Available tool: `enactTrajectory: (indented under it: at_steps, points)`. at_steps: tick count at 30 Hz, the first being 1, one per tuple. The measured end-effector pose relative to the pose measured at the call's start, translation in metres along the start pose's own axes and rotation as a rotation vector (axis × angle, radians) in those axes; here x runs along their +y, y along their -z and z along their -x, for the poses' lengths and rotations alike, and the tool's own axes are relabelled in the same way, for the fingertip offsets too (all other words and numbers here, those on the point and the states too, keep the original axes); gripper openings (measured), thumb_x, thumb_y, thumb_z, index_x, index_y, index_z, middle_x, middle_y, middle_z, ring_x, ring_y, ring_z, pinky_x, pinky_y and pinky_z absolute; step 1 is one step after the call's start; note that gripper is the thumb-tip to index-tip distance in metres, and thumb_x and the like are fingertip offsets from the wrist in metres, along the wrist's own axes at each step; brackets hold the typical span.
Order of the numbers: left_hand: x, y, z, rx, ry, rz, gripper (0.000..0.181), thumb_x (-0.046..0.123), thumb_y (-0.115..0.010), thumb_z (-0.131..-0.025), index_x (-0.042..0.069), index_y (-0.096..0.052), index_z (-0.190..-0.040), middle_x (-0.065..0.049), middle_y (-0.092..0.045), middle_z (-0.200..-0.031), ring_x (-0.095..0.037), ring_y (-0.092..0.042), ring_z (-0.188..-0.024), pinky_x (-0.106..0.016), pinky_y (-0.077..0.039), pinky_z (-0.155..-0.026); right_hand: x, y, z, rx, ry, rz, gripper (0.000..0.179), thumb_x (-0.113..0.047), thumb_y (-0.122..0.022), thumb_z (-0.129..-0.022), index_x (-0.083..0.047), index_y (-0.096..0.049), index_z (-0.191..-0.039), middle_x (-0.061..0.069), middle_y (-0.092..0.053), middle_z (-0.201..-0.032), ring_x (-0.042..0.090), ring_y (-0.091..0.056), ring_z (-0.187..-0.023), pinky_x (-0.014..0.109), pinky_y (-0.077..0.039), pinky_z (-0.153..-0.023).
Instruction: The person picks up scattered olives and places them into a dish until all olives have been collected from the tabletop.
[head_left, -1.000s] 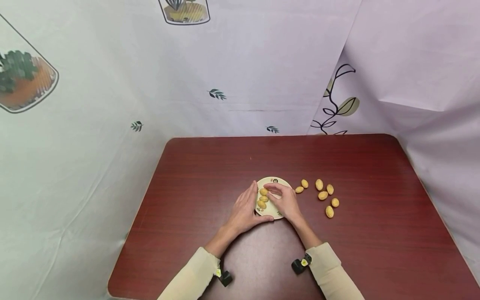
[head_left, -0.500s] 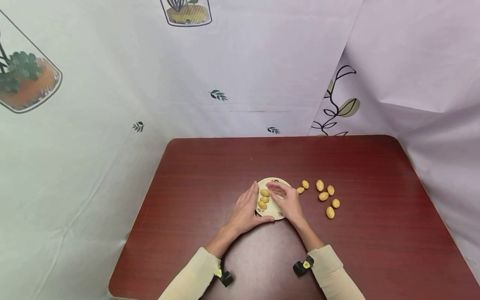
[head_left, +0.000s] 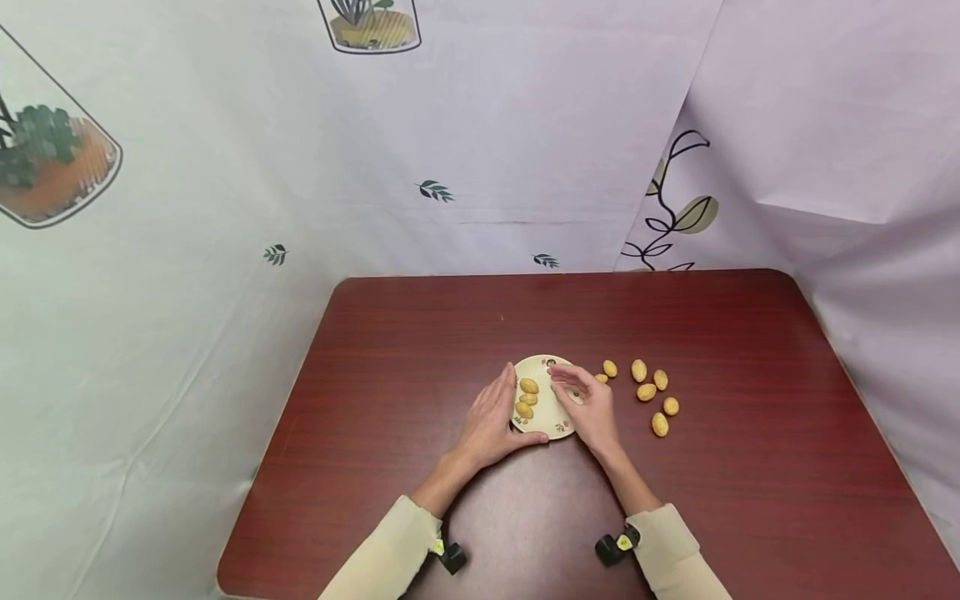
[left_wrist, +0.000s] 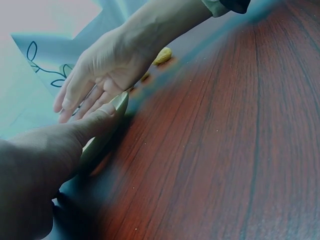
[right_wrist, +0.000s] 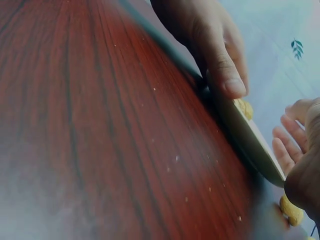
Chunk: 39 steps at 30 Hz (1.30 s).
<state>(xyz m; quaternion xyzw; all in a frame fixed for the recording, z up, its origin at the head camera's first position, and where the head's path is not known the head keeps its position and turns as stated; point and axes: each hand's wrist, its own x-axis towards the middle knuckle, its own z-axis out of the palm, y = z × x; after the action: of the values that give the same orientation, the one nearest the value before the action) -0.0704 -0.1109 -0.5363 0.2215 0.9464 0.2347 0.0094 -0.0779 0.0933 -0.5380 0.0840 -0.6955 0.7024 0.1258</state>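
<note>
A small round cream plate (head_left: 543, 421) with a printed rim lies on the table. Three yellow oval pieces with bumpy skin (head_left: 528, 386) sit along its left part. My left hand (head_left: 489, 425) holds the plate from the left, long fingers along its side and thumb (left_wrist: 102, 117) over the near rim. Over the plate's right part is my right hand (head_left: 594, 410), its fingers loosely bent and apart. Nothing shows between them; in the left wrist view its palm (left_wrist: 112, 75) is bare. Part of the plate's right side is hidden behind this hand.
Several more yellow pieces (head_left: 647, 392) lie loose on the dark red table (head_left: 420, 333), right of the plate. One of them is partly hidden by my right hand. A printed pale cloth (head_left: 495, 150) hangs behind the table.
My right hand has drawn back to the right, away from the three pieces on the plate, and its fingers have parted from them. The left hand and the plate have stayed put.
</note>
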Motion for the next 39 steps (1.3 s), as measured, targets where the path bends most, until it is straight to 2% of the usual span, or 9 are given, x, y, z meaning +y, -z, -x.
enactTrajectory:
  at_steps: [5, 12, 18, 27, 31, 39]
  points:
    - [0.001, 0.001, 0.0, -0.002, 0.005, 0.001, 0.133, 0.069, -0.082, -0.081, -0.004, -0.014, -0.168, -0.018, -0.025, -0.174, -0.029, -0.032, -0.157, -0.049, -0.031, -0.125, 0.0, 0.011, 0.005, 0.021, -0.013, 0.002, 0.028, 0.012, -0.074, -0.094, 0.008, -0.073, -0.121, 0.026, -0.075, -0.116, 0.048, -0.069, -0.109, 0.022, -0.057, -0.092]
    - [0.0, -0.001, -0.001, -0.002, 0.006, 0.002, 0.132, 0.069, -0.082, -0.081, -0.005, -0.014, -0.167, -0.019, -0.025, -0.173, -0.03, -0.032, -0.157, -0.05, -0.031, -0.125, -0.005, 0.028, 0.01, 0.063, -0.034, -0.005, 0.029, 0.011, -0.074, -0.094, 0.008, -0.072, -0.123, 0.027, -0.074, -0.117, 0.035, -0.071, -0.107, 0.021, -0.057, -0.092]
    - [-0.001, -0.002, -0.001, 0.004, 0.004, 0.003, 0.133, 0.069, -0.083, -0.08, -0.005, -0.015, -0.167, -0.02, -0.026, -0.173, -0.029, -0.031, -0.157, -0.05, -0.031, -0.125, -0.009, 0.044, 0.012, 0.122, -0.011, -0.019, 0.033, 0.018, -0.072, -0.091, 0.013, -0.07, -0.124, 0.035, -0.07, -0.117, 0.031, -0.072, -0.108, 0.022, -0.056, -0.094]
    - [-0.001, -0.002, -0.001, -0.002, 0.003, -0.006, 0.133, 0.069, -0.083, -0.08, -0.005, -0.015, -0.167, -0.02, -0.026, -0.173, -0.029, -0.031, -0.158, -0.049, -0.031, -0.125, -0.018, 0.074, 0.019, 0.184, 0.045, 0.018, 0.037, 0.019, -0.072, -0.091, 0.018, -0.066, -0.127, 0.04, -0.067, -0.12, 0.022, -0.074, -0.109, 0.024, -0.056, -0.094]
    - [-0.001, -0.002, -0.002, 0.001, 0.006, -0.006, 0.133, 0.069, -0.083, -0.08, -0.004, -0.015, -0.168, -0.019, -0.026, -0.173, -0.028, -0.031, -0.158, -0.049, -0.03, -0.126, -0.022, 0.087, 0.022, 0.233, 0.061, 0.035, 0.037, 0.02, -0.072, -0.09, 0.017, -0.067, -0.127, 0.038, -0.068, -0.12, 0.021, -0.074, -0.108, 0.022, -0.056, -0.092]
    - [-0.001, -0.003, -0.002, 0.005, 0.005, -0.005, 0.134, 0.07, -0.082, -0.08, -0.004, -0.013, -0.168, -0.019, -0.025, -0.174, -0.028, -0.03, -0.158, -0.048, -0.03, -0.126, -0.023, 0.104, 0.029, 0.29, 0.017, 0.007, 0.037, 0.021, -0.072, -0.089, 0.02, -0.066, -0.126, 0.03, -0.073, -0.119, 0.02, -0.075, -0.108, 0.025, -0.057, -0.094]
